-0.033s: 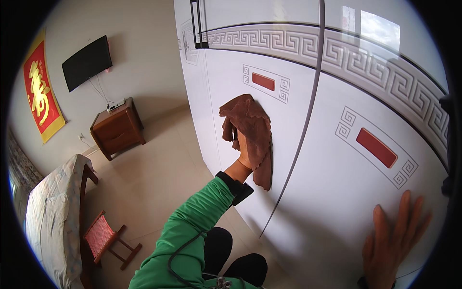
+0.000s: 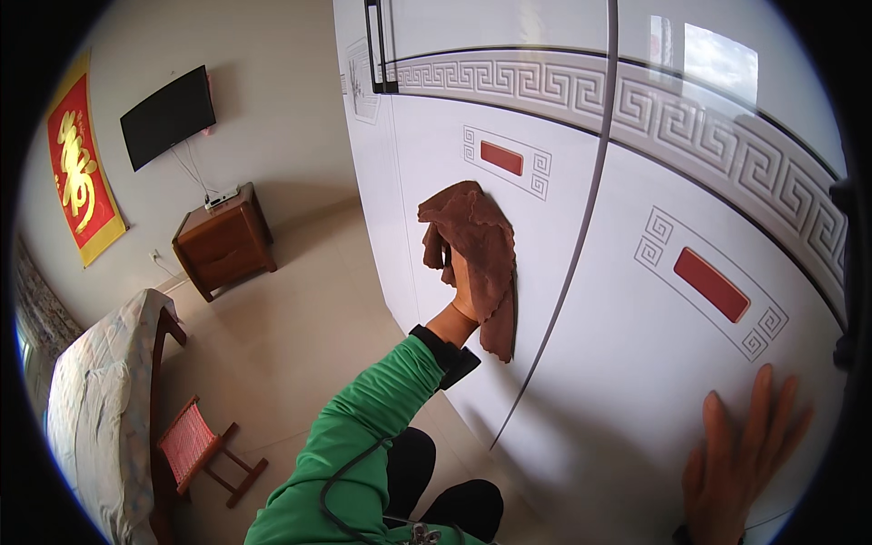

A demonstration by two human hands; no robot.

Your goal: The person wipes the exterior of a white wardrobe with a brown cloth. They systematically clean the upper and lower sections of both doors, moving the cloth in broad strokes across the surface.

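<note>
My left hand [image 2: 464, 292] holds a brown cloth [image 2: 475, 227] against a glossy white cabinet door [image 2: 436, 136]. The cloth drapes over the fingers and hides most of them, and one loose end hangs down past the wrist. A green sleeve with a black cuff covers that arm. To the right, my right hand [image 2: 738, 468] lies with fingers spread on the neighbouring white door [image 2: 618, 381], below its red rectangular inlay [image 2: 712, 284]. Nothing is in that hand. Another red inlay [image 2: 501, 158] sits just above the cloth.
A dark handle [image 2: 376, 45] stands out at the door's upper left. Left of the cabinet are a low wooden cabinet [image 2: 222, 241], a wall-mounted television [image 2: 169, 116], a red folding stool [image 2: 193, 445] and a bed [image 2: 91, 391]. A red and gold scroll [image 2: 82, 173] hangs beyond.
</note>
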